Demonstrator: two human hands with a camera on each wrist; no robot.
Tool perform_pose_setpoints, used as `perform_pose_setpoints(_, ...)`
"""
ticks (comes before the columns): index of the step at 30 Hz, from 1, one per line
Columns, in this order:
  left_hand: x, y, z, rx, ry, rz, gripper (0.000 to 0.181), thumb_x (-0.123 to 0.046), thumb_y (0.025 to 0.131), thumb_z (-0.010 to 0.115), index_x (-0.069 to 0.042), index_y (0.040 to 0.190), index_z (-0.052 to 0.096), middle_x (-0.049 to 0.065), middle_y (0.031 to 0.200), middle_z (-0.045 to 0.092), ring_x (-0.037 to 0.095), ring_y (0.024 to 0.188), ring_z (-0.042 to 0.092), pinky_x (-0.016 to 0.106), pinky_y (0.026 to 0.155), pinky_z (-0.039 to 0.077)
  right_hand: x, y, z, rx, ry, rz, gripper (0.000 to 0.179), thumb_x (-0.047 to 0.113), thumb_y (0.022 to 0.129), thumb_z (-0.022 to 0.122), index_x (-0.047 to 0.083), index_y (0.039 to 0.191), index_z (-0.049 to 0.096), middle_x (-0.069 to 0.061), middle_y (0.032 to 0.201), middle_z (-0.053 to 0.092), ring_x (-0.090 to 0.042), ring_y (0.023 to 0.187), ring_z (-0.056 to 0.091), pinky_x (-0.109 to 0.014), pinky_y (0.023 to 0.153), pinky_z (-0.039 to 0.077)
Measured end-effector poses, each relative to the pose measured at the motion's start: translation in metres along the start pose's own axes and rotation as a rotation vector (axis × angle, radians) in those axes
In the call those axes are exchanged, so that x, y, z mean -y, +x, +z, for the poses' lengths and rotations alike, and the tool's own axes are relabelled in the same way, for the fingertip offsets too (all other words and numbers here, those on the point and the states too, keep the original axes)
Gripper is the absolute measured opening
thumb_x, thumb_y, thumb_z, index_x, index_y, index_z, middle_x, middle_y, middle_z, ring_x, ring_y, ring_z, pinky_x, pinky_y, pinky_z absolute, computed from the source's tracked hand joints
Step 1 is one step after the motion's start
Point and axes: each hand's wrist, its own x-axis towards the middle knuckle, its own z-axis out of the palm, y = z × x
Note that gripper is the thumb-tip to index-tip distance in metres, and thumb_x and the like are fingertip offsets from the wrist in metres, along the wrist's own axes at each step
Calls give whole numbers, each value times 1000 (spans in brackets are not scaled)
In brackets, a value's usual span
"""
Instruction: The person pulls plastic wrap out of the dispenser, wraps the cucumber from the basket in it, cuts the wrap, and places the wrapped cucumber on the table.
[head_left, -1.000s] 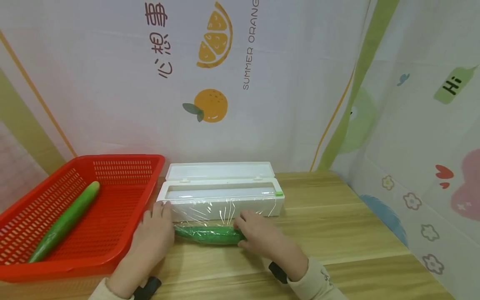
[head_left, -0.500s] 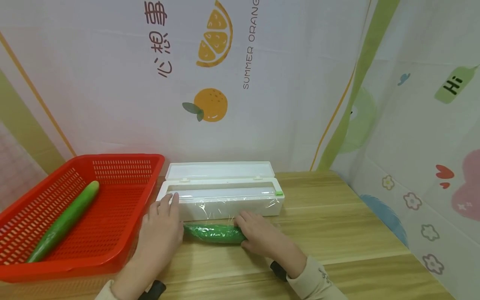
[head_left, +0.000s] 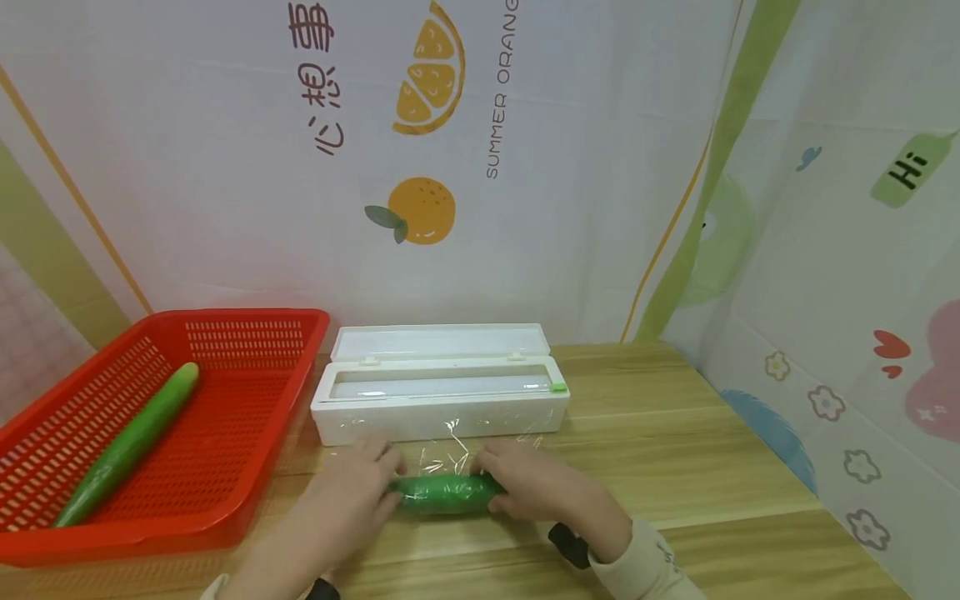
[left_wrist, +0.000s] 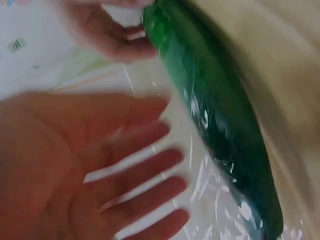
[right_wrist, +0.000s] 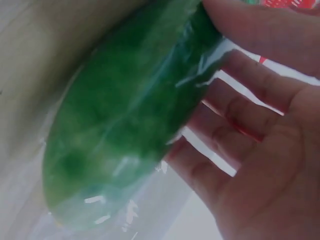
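Long green film-wrapped cucumber (head_left: 446, 493), lower centre of frame: likely firm, slick; best held by both ends. Right hand (head_left: 534, 479): fingers clamped on it. Left hand (head_left: 351, 485): fingers apart.

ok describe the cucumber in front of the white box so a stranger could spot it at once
On the wooden table, find the white box with its lid open, right of the red basket. Just in front of that box, running left to right, is a green cucumber in shiny clear film. The other cucumber lies inside the basket; this one is outside it.
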Motion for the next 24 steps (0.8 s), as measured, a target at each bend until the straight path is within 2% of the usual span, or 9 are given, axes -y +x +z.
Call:
perform_pose_setpoints(2, -5, -3, 3, 71, -37, 66, 29, -21, 69, 78, -14, 92, 61, -4, 87, 54, 15, 81, 54, 34, 70, 49, 1, -2, -2, 19, 33, 1, 36, 18, 78, 73, 13, 111, 60, 5, 103, 56, -7, 97, 54, -26, 88, 47)
perform_pose_setpoints(4, -8, -4, 5, 121, -50, 84, 33, -22, 68, 79, -15, 94, 60, -6, 89, 53, 14, 81, 55, 34, 70, 50, 1, -4, -3, 42, 54, 0, 36, 19, 79, 72, 13, 113, 60, 5, 105, 57, -7, 98, 54, -26, 88, 47)
perform_pose_setpoints(9, -10, -4, 9, 187, -91, 28, 36, -15, 65, 78, -17, 94, 57, -7, 89, 52, 12, 79, 53, 34, 64, 49, -1, -6, -5, 90, 86, -27, 34, 20, 84, 67, 13, 116, 61, 4, 110, 57, -6, 100, 53, -24, 88, 46)
perform_pose_setpoints(13, -7, -3, 9, 198, -99, 22, 33, -12, 63, 76, -20, 87, 55, -10, 82, 50, 10, 72, 50, 30, 58, 42, -1, -6, -7, 104, 97, -64, 33, 19, 87, 64, 11, 119, 61, 4, 108, 53, -6, 97, 49, -22, 86, 45)
perform_pose_setpoints(15, -4, -3, 9, 206, -121, 31, 30, -12, 64, 76, -21, 84, 55, -12, 80, 50, 9, 70, 48, 29, 60, 41, -1, -6, -8, 114, 120, -70, 35, 18, 88, 62, 10, 122, 60, 4, 104, 51, -5, 93, 46, -21, 84, 44)
perform_pose_setpoints(19, 3, -1, 8, 271, -208, 24, 24, -18, 69, 78, -21, 84, 60, -14, 80, 51, 5, 71, 47, 27, 63, 42, 0, -6, -9, 131, 210, -44, 39, 17, 89, 60, 9, 127, 55, 5, 102, 53, -5, 92, 47, -20, 82, 44)
perform_pose_setpoints(24, 9, 0, 8, 336, -306, -2, 19, -24, 72, 77, -21, 87, 66, -15, 82, 60, 3, 72, 52, 29, 65, 45, 5, -7, -8, 103, 224, 15, 18, 15, 90, 60, 13, 107, 55, 5, 100, 59, -3, 91, 54, -21, 79, 48)
